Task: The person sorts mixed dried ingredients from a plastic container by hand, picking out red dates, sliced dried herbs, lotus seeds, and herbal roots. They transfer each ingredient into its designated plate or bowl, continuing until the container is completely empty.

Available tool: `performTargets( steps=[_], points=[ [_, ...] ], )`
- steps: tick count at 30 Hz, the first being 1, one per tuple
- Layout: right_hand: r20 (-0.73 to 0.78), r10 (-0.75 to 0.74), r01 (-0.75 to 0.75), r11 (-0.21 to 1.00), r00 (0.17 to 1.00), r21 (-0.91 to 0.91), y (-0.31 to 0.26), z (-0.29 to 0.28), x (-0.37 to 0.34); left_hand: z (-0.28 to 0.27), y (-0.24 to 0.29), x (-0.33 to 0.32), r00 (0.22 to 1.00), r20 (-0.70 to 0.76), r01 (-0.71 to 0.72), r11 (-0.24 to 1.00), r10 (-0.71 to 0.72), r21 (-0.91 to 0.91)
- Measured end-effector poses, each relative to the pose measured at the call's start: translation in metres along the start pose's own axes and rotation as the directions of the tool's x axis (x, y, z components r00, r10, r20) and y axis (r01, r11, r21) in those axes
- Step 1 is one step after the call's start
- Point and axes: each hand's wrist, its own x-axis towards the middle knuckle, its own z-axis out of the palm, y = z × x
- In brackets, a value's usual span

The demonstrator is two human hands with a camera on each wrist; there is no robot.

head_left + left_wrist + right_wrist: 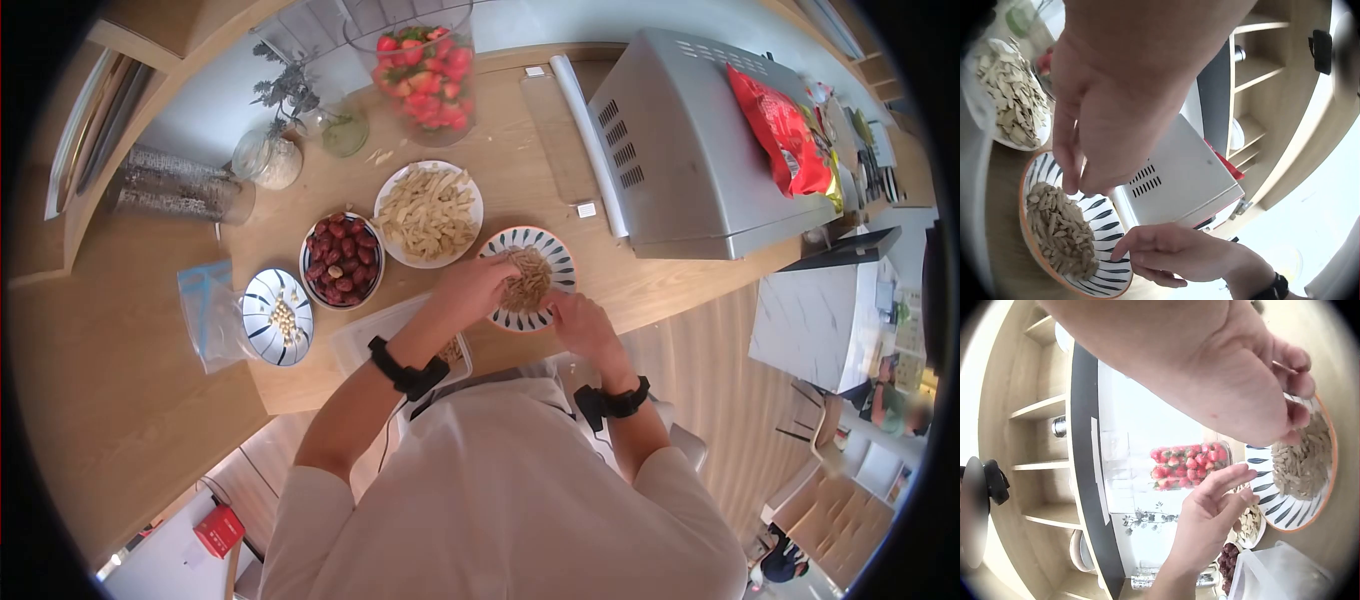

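Observation:
A shallow white dish with dark radial strokes and an orange rim holds a heap of small, elongated pale-brown pieces. My left hand is over its left side, fingertips close to the heap, with nothing visible between fingers and thumb. Across from it, my right hand has its fingertips at the dish's right rim, fingers loosely bent. Both hands also show in the wrist views, where the left hand has its thumb apart from fairly straight fingers.
Behind the dish stands a white plate of pale dried slices. To its left are a bowl of red dates and a small striped plate. A clear plastic box lies under the left forearm. Strawberries and a metal appliance stand farther back.

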Motion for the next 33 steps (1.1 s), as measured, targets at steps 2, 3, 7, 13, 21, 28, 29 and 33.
performTargets(
  steps=[2,3,7,13,21,28,29,33],
  points=[
    [-0.014,-0.019,0.019,1.000,1.000,0.008,-0.010,-0.004,0.004,-0.023,0.011,-0.018,0.988,0.046,0.150,0.985,-0.147,-0.087],
    [-0.049,-0.090,0.092,0.995,0.995,0.046,-0.016,-0.005,0.007,-0.031,0.013,-0.030,0.953,0.106,0.297,0.941,-0.282,-0.165],
    [-0.113,-0.300,0.308,0.950,0.947,0.058,-0.056,-0.008,0.020,-0.050,-0.001,-0.090,0.914,0.016,0.406,0.910,-0.406,-0.080],
    [0.155,-0.467,0.481,0.875,0.870,-0.061,-0.135,0.024,0.031,-0.069,-0.041,-0.164,0.843,-0.263,0.498,0.865,-0.470,0.052],
    [0.244,-0.488,0.539,0.667,0.838,-0.515,-0.150,0.131,0.040,-0.046,-0.084,-0.204,0.851,-0.504,0.303,0.922,-0.146,0.243],
    [0.415,-0.258,0.487,0.390,0.873,-0.782,-0.164,0.151,0.053,-0.040,-0.084,-0.212,0.863,-0.491,0.317,0.882,-0.116,0.348],
    [0.414,-0.258,0.486,0.386,0.873,-0.784,-0.166,0.151,0.056,-0.038,-0.084,-0.211,0.871,-0.476,0.337,0.854,-0.123,0.397],
    [0.607,-0.031,0.534,0.512,0.794,-0.673,-0.181,0.150,0.062,-0.031,-0.090,-0.211,0.867,-0.486,0.347,0.835,-0.112,0.427]
  ],
)
